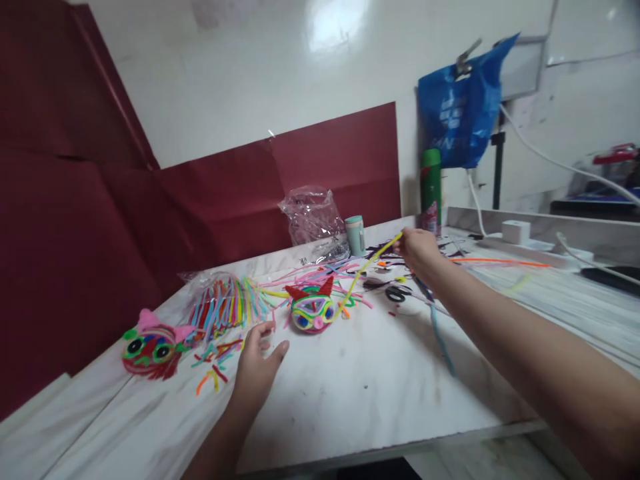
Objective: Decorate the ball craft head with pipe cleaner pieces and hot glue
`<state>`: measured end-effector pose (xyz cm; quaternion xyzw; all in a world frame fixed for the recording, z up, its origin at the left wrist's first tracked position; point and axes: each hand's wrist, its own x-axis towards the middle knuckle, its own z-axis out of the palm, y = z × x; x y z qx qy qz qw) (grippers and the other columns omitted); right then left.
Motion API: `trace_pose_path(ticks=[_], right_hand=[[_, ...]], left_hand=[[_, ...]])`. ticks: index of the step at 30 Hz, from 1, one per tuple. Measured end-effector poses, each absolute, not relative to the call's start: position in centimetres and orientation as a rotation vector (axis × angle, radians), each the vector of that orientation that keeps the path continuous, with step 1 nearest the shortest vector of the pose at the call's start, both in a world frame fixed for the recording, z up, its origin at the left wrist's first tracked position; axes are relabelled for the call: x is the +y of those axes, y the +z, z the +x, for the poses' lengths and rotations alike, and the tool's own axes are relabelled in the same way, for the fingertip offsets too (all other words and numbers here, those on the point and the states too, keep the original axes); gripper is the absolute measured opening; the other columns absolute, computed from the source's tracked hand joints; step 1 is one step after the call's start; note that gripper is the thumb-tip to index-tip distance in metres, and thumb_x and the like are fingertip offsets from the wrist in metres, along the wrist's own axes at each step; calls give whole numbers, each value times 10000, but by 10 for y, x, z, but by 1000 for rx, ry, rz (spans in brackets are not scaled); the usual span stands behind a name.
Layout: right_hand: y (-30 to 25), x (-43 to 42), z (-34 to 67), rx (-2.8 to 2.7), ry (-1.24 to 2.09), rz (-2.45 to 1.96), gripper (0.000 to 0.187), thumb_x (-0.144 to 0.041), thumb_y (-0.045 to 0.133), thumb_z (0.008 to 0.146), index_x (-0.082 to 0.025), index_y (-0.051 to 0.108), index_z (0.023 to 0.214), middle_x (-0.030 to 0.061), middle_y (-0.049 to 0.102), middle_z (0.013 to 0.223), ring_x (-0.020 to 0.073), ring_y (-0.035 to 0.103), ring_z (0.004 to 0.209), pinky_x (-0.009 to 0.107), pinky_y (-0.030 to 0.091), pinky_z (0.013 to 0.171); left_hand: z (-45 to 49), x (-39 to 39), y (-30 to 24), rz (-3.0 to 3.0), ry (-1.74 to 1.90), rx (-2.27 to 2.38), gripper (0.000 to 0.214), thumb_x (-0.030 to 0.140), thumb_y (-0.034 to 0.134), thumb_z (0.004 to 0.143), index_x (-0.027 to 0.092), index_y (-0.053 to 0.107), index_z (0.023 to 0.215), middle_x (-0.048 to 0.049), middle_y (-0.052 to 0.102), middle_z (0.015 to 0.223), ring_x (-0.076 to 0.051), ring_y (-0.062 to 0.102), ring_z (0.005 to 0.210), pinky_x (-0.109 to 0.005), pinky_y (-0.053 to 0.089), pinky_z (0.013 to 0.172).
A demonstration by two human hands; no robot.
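Note:
My right hand (417,252) is stretched out over the far part of the white marble table (380,393), fingers pinched on one end of a long yellow pipe cleaner (367,267) that slopes down toward a colourful pipe-cleaner animal head with red ears (313,310). My left hand (257,363) rests on the table near me, fingers spread flat, holding nothing, just beside short cut pieces (215,363). A second animal head with pink ears (153,347) lies at the left edge.
A bag of mixed pipe cleaners (223,303) and loose strands lie mid-table. Black scissors (399,292), a teal cup (355,235), a crumpled clear bag (313,213), a green can (431,190) and a blue plastic bag (463,107) stand farther back. Cables run at the right.

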<state>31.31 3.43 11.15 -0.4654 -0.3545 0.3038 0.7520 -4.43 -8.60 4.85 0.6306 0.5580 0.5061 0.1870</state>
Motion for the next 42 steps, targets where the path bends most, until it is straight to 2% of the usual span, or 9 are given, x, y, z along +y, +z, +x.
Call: trace_pose_path(ticks=[2, 5, 8, 11, 14, 17, 20, 36, 42], right_hand=[[113, 47, 321, -781, 606, -1033, 96, -244, 564, 777, -173, 514, 818, 7, 541, 633, 127, 527, 531, 263, 459, 522], [102, 52, 306, -914, 561, -1027, 332, -166, 633, 693, -146, 561, 1016, 120, 622, 947, 211, 603, 835, 352, 482, 779], [76, 42, 265, -1143, 660, -1021, 349, -116, 706, 592, -165, 652, 933, 114, 659, 957, 266, 597, 932, 398, 435, 893], [44, 29, 220, -1370, 838, -997, 395, -122, 787, 484, -204, 697, 860, 35, 697, 830, 242, 625, 828, 373, 483, 819], [22, 24, 193, -1511, 997, -935, 520, -215, 830, 467, -210, 688, 967, 5, 709, 854, 201, 633, 766, 313, 518, 698], [15, 25, 183, -1570, 1107, -896, 552, -373, 779, 595, -177, 641, 1092, 27, 703, 866, 165, 623, 699, 259, 497, 568], [13, 23, 182, -1597, 1159, -877, 484, -491, 679, 708, -161, 650, 1060, 28, 684, 814, 137, 598, 655, 225, 454, 518], [6, 9, 181, -1484, 1421, -800, 484, -452, 701, 723, -216, 615, 1136, 60, 657, 1073, 169, 601, 882, 243, 488, 634], [11, 1, 174, -1530, 1312, -749, 529, -417, 684, 742, -239, 550, 1222, 64, 630, 1187, 232, 608, 1007, 345, 521, 782]], left_hand=[[-49, -71, 56, 1763, 1327, 1548, 481, 358, 699, 619, 177, 573, 1047, -117, 590, 1141, -284, 569, 1061, -422, 458, 890], [-46, -48, 64, 1753, 1268, 1551, 613, 311, 765, 546, 178, 551, 1105, -141, 537, 1249, -317, 491, 1191, -454, 397, 976], [-33, -30, 64, 1682, 1189, 1483, 796, 232, 816, 478, 192, 484, 1199, -171, 429, 1376, -338, 407, 1273, -452, 386, 988], [-19, -19, 55, 1574, 1119, 1255, 894, 178, 841, 433, 219, 430, 1227, -176, 394, 1409, -321, 443, 1251, -405, 440, 938], [-10, -14, 44, 1476, 1136, 1077, 816, 224, 841, 478, 211, 437, 1187, -131, 560, 1254, -253, 555, 1135, -356, 448, 933], [-9, -13, 36, 1388, 1210, 1129, 657, 370, 790, 586, 192, 479, 1137, -106, 623, 1150, -233, 604, 1042, -336, 484, 849], [-11, -14, 31, 1366, 1251, 1176, 603, 442, 747, 633, 179, 502, 1117, -111, 629, 1137, -239, 621, 1001, -329, 498, 788], [-16, -3, 12, 1518, 1413, 1110, 547, 319, 764, 636, 178, 541, 1115, -98, 639, 1143, -225, 596, 1066, -355, 438, 945], [-16, -1, 5, 1575, 1497, 1161, 682, 273, 813, 557, 178, 524, 1167, -113, 615, 1171, -253, 570, 1102, -384, 414, 971]])
